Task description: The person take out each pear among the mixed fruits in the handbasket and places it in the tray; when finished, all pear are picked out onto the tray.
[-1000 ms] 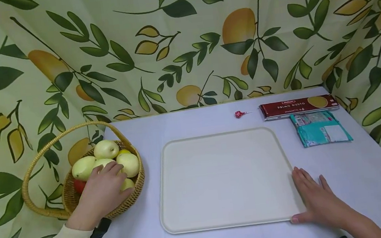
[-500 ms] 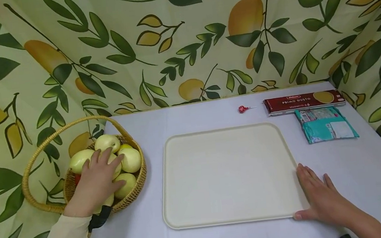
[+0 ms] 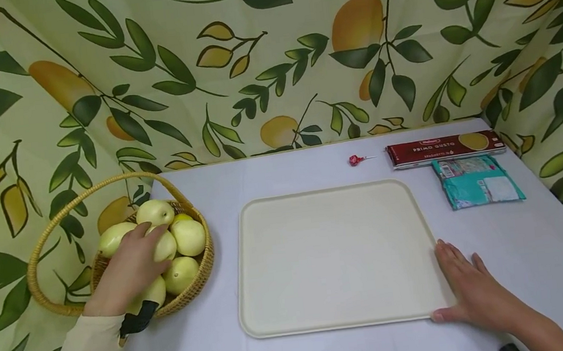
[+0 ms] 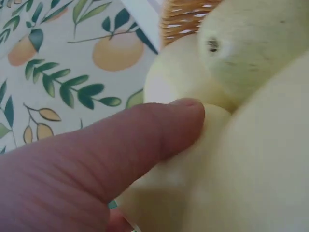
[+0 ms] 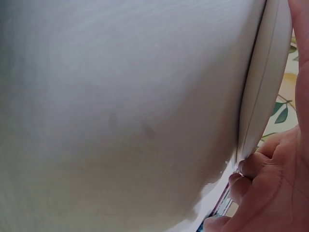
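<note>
A wicker basket [image 3: 210,263] at the left of the table holds several pale green-yellow pears. My left hand [image 3: 128,263] reaches in from above and grips a pear [image 3: 166,246] in the middle of the pile, thumb on the near side and fingers over the far side. In the left wrist view its thumb [image 4: 149,133] presses against pale fruit skin; the other fingertips are mostly hidden. A cream rectangular tray [image 3: 341,255] lies flat at the centre. Fairly straight fingers of my right hand [image 3: 471,287] touch its right edge, the thumb near the front right corner.
The tall handle [image 3: 74,211] of the basket arches over its left and back side. Behind the tray lies a red-wrapped lollipop [image 3: 355,160]. A dark red spaghetti box [image 3: 438,149] and a teal packet [image 3: 475,181] lie at the back right. Patterned cloth [image 3: 271,73] encloses the table.
My left hand first spread its fingers above the pears, then drew slightly back left, its fingers now closer together round the middle pear. The right hand stays at the tray's edge.
</note>
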A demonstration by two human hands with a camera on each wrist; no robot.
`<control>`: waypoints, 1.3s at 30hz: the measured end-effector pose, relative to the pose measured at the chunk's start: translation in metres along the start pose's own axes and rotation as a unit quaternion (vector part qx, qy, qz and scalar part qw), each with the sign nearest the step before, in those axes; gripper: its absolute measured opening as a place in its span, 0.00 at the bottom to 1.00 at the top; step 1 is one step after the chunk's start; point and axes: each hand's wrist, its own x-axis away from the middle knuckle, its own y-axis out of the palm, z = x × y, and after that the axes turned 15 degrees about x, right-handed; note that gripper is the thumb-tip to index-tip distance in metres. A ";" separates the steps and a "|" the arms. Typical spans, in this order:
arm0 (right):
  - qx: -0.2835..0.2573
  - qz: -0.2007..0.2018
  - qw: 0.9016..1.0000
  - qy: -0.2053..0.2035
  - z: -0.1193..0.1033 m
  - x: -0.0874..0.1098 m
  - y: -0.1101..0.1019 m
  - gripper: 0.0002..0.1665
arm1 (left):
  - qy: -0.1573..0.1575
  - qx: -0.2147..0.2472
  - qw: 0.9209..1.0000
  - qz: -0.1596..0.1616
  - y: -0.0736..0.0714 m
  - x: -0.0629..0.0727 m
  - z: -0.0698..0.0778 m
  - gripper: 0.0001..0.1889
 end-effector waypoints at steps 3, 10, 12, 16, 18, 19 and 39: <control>0.000 0.008 1.000 -0.004 0.000 0.001 0.001 0.87 | 0.018 -0.003 1.000 0.014 -0.003 -0.003 0.005 0.33; -0.010 0.003 1.000 0.011 -0.002 0.005 0.003 0.87 | 0.072 0.017 0.995 0.068 -0.001 -0.029 0.053 0.33; -0.007 0.006 1.000 0.010 -0.002 0.004 0.003 0.87 | 0.090 0.022 0.993 0.067 0.005 -0.043 0.071 0.33; -0.009 0.007 1.000 0.005 -0.003 0.001 0.002 0.86 | 0.130 0.051 0.989 0.047 0.027 -0.079 0.106 0.34; -0.012 0.008 1.000 0.003 -0.003 -0.001 0.001 0.86 | 0.144 0.076 0.986 0.030 0.042 -0.101 0.123 0.34; -0.015 0.006 1.000 0.003 -0.003 -0.002 0.001 0.86 | 0.152 0.089 0.984 0.022 0.051 -0.112 0.131 0.34; -0.021 0.006 0.999 0.023 -0.001 0.003 0.000 0.86 | 0.251 0.190 0.943 -0.107 0.220 -0.195 0.278 0.39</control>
